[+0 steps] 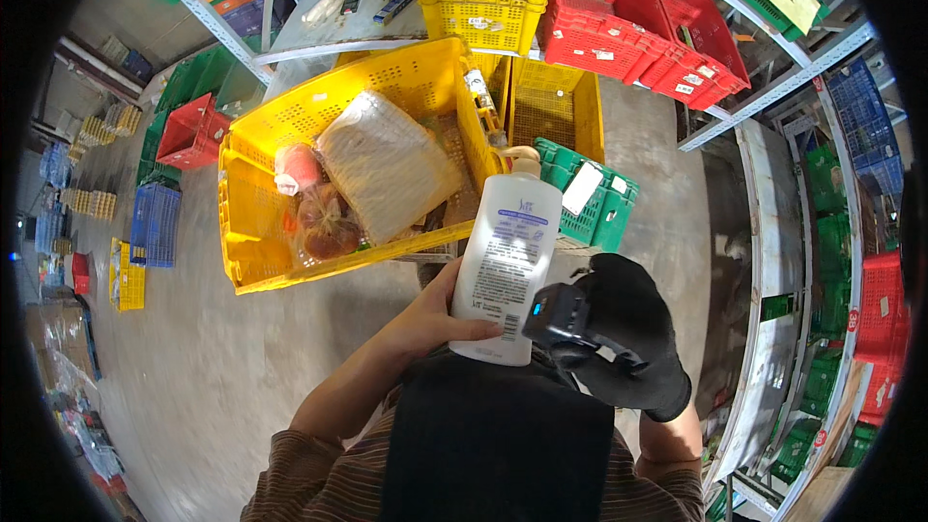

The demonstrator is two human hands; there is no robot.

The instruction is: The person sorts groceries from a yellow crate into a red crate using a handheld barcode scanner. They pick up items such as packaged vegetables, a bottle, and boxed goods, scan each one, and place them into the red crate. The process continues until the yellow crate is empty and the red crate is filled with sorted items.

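Observation:
My left hand, bare, grips the lower part of a white pump bottle with printed text and a barcode. In my right hand, which wears a black glove, is a black handheld scanner, its front close to the bottle's barcode. Beyond my left hand a yellow plastic crate stands tilted in view. It holds a flat plastic-wrapped package, a bag of round reddish produce and a pink-and-white wrapped item.
A green crate with white papers is right of the bottle. Ahead, a metal shelf carries a yellow crate and red crates. More shelving with crates runs along the right. Blue and red crates stand at left.

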